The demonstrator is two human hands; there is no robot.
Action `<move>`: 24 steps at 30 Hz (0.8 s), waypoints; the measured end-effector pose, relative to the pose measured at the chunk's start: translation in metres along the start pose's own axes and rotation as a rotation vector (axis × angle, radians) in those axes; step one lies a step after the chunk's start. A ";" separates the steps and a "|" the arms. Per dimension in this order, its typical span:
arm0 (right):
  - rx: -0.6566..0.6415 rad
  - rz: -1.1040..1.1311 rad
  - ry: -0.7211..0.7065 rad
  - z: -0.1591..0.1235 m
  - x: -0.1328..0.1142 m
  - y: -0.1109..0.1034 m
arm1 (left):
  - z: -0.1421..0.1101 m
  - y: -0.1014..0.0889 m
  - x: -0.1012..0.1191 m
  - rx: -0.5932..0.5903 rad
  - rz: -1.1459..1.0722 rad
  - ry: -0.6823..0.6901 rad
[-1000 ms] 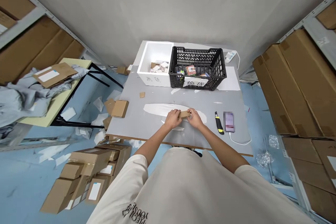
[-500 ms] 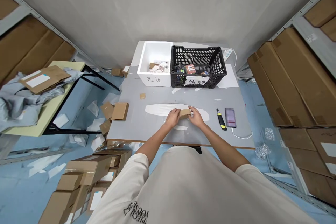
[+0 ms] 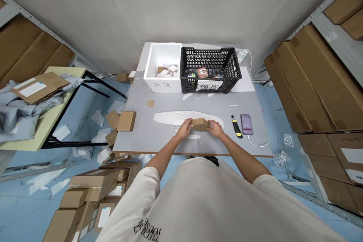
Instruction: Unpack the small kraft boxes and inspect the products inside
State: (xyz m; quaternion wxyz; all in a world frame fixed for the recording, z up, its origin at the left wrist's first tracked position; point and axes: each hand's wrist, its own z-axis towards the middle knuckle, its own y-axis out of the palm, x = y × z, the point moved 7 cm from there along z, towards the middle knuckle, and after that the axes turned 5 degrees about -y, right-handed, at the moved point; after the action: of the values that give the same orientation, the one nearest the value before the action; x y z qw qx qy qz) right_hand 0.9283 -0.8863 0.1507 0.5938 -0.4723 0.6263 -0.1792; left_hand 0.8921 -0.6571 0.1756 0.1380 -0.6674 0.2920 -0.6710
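Note:
Between my two hands is a small brown cardboard box (image 3: 200, 124), held over the middle of the grey table (image 3: 170, 141). My left hand (image 3: 185, 128) grips its left end, fingers closed on the edge. On the opposite end, my right hand (image 3: 216, 128) has its fingers closed on the box's right side. Part of each end is hidden by the fingers. To the right of my right hand lie a yellow-and-black utility knife (image 3: 236, 126) and a phone (image 3: 246, 124) with a white cable.
At the back stand a white foam box (image 3: 167, 85) with small packets and a black plastic crate (image 3: 211, 70). A closed carton (image 3: 126, 121) sits at the left edge, near a small cardboard piece (image 3: 150, 103). Stacked cartons (image 3: 90, 181) and shelves flank the table.
The small box has been turned between my hands and shows a broader face now. My right hand has shifted slightly outward. The whole view has moved a little.

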 end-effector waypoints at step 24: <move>0.128 0.056 -0.037 -0.035 0.109 -0.044 | 0.064 0.137 0.103 -0.158 0.506 0.060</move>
State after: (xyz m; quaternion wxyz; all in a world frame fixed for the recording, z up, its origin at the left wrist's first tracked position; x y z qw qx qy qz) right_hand 0.9294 -1.0070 0.1309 0.6390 -0.4186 0.6156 -0.1934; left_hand 0.9194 -0.8381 0.1771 0.2404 -0.5618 0.5049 -0.6097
